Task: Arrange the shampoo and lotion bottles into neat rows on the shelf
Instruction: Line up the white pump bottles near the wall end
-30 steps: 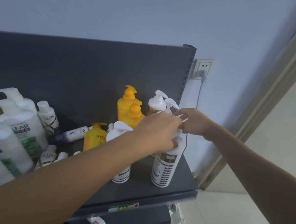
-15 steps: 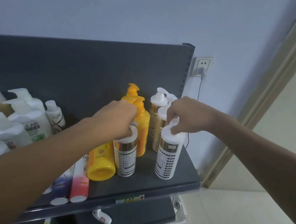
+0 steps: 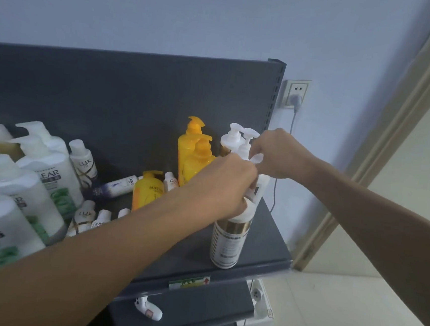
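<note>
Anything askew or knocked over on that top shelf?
Yes. A Dove bottle lies on its side mid-shelf behind the small yellow bottle, and several small Lux and Dove bottles lie toppled near the front, not standing in rows.

Head view — close, angled down onto the shelf [image 3: 266, 249].

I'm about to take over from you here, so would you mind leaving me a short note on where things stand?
Left hand: gripping the pump top of the white-and-gold bottle at the shelf's front right.
Right hand: closed on a white pump head just behind.
Done: two yellow pump bottles and white pump bottles stand at the back right.
Left: small bottles lying loose mid-shelf, a short yellow bottle, and the big white-and-green bottles on the left need rows.
</note>
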Demonstrator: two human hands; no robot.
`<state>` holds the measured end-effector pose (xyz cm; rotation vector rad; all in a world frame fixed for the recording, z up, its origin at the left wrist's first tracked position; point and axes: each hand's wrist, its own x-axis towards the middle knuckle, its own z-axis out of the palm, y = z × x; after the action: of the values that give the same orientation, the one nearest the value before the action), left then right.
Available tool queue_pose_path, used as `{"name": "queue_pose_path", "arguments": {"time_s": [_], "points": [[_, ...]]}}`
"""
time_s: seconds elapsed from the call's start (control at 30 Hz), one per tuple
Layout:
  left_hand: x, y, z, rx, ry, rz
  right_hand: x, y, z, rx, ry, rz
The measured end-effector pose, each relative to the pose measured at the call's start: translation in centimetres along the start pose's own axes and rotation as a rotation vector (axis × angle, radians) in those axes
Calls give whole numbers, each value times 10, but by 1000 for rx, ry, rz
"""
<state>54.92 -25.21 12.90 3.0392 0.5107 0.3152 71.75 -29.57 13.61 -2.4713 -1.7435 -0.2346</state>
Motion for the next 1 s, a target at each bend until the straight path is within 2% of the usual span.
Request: {"name": "queue_pose_path", "arguments": {"time_s": [0.43, 0.67, 0.77, 0.9, 1.0], "points": [[20, 12, 25, -269, 126, -6, 15, 13, -5, 153, -112, -17], [3, -9, 20, -152, 61, -26, 29, 3, -21, 37, -289, -59], [-11, -45, 8, -70, 4, -120, 36, -16, -32, 12, -234, -67], [-37, -113, -4, -6, -89, -348, 45, -61, -43, 54, -92, -142], [-50, -159, 4, -44, -164, -513, 51, -101, -38, 154, -142, -184]]}}
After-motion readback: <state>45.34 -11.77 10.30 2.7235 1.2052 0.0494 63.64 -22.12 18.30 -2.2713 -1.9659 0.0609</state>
